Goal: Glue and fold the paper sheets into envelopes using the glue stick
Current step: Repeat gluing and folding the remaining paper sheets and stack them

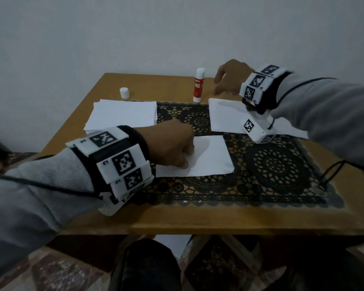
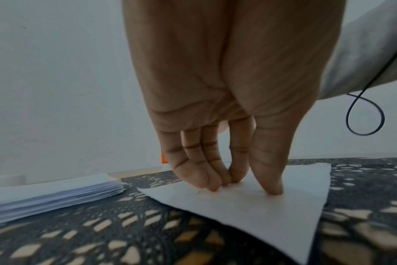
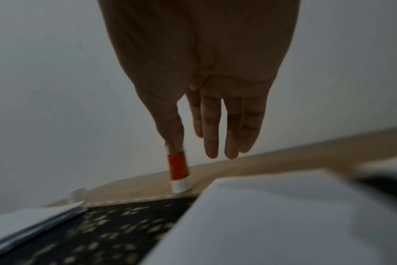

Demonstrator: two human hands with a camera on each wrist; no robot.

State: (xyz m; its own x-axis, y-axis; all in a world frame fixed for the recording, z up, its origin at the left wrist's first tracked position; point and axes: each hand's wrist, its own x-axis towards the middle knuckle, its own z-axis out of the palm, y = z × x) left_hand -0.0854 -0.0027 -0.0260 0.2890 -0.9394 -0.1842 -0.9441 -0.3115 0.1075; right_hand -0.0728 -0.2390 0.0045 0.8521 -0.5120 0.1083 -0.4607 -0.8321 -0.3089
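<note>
While I watch: my left hand presses a folded paper sheet flat on the black lace mat, and my right hand hangs near the glue stick.
Left hand: fingertips and thumb bear down on the sheet's near-left part; fingers bent, gripping nothing.
Right hand: fingers loose and apart, holding nothing; in the wrist view the thumb lines up with the stick, but I cannot tell if it touches.
Glue stick: upright and uncapped at the far edge of the table, just beyond the mat; its white cap stands well apart to the left.
Paper supply: stack of sheets at far left; finished-looking paper pieces under my right wrist.
Handling, sheet: I judge it light, thin and limp, so it slides easily on the lace and creases for good; I'd keep it pinned near the fold while glue goes along an edge.
Handling, stick: rigid, light and tippy standing up; I'd take it round the red barrel, below the soft exposed tip.
</note>
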